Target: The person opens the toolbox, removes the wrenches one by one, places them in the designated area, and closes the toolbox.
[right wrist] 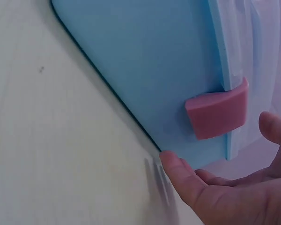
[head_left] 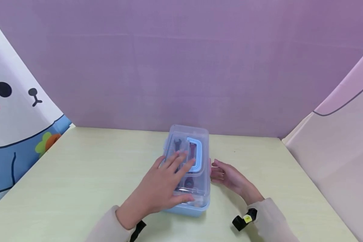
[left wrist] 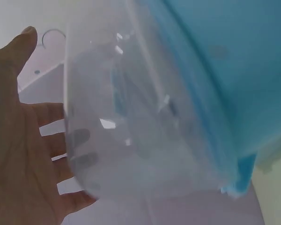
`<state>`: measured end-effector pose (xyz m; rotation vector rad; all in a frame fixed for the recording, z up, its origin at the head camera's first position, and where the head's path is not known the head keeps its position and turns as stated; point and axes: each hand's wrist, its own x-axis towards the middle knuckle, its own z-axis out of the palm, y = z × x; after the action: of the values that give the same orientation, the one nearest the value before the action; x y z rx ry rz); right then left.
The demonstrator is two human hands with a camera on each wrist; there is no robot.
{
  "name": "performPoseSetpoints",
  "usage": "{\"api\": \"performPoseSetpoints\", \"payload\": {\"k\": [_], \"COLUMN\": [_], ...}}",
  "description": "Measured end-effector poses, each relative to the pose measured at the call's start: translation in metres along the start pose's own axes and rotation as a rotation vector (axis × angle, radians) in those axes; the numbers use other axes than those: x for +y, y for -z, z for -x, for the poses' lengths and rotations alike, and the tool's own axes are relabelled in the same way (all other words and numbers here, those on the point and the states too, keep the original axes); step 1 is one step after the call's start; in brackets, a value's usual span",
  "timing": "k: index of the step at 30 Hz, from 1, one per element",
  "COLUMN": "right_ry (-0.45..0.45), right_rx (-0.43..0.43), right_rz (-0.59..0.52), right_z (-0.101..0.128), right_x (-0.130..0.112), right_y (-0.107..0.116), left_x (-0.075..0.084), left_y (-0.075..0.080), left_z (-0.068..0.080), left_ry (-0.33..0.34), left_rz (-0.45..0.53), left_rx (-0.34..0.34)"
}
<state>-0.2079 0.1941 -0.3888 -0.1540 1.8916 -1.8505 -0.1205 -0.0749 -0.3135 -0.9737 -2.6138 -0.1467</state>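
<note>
- Small rectangular storage box (head_left: 189, 188), middle of the pale yellow-green bench (head_left: 78, 174); light blue opaque base, rounded corners, smooth plastic.
- Clear lid (head_left: 186, 134) on top, glossy, catching highlights; light blue carry handle (head_left: 197, 153) lying flat on the lid.
- Pink latch (right wrist: 218, 112) on the box's right side, curved tab, matte; seen clearly only from the right wrist.
- Dark tool shapes through the lid, one wrench-like (head_left: 177, 144); rest blurred, not identifiable.
- Left hand (head_left: 163, 186) flat on the lid, fingers straight and spread, pressing down, gripping nothing; near end of the lid covered by it.
- Right hand (head_left: 228, 176) just beside the box's right wall, fingers loosely extended toward the latch, holding nothing; fingertips very near the wall, contact not certain.
- Left wrist view: lid close up, hazy and distorted; fingers (left wrist: 47, 140) seen through it.
- Right wrist view: box cropped, only side wall, latch and lid edge visible.
- Black wrist straps, cream sleeves (head_left: 272, 218), cut off by lower frame edge.
- Purple backdrop (head_left: 181, 67) behind; cartoon-print panels (head_left: 15, 111) at both sides.
</note>
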Motion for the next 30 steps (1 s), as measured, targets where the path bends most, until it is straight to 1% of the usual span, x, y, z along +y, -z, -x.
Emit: {"api": "performPoseSetpoints", "payload": {"k": [5,7,9,12,18,25,30], "right_ry": [0.006,0.005,0.001,-0.006,-0.007,-0.001,0.019], "right_rx": [-0.063,-0.094,-0.112,-0.121,-0.164,-0.171,-0.180], "right_rz": [-0.056,-0.081,-0.108,-0.141,-0.185,-0.195,-0.195], "right_z": [-0.001,-0.002,-0.003,-0.005,-0.008,-0.005,-0.002], "right_x": [0.005,0.007,0.008,0.009,0.009,0.010,0.010], "right_y": [0.001,0.001,0.001,0.000,-0.002,-0.002,-0.003], "left_x": [0.011,0.015,0.019,0.024,0.030,0.034,0.036], "left_y": [-0.011,-0.015,-0.018,-0.021,-0.027,-0.032,-0.033], "left_z": [0.001,0.001,0.001,-0.001,-0.005,-0.004,-0.003], "left_ry": [-0.015,-0.020,-0.033,-0.056,-0.080,-0.078,-0.069], "left_rz": [-0.003,-0.013,-0.034,-0.087,-0.160,-0.204,-0.231], "left_rx": [-0.026,-0.024,-0.008,0.007,-0.025,0.011,0.006]}}
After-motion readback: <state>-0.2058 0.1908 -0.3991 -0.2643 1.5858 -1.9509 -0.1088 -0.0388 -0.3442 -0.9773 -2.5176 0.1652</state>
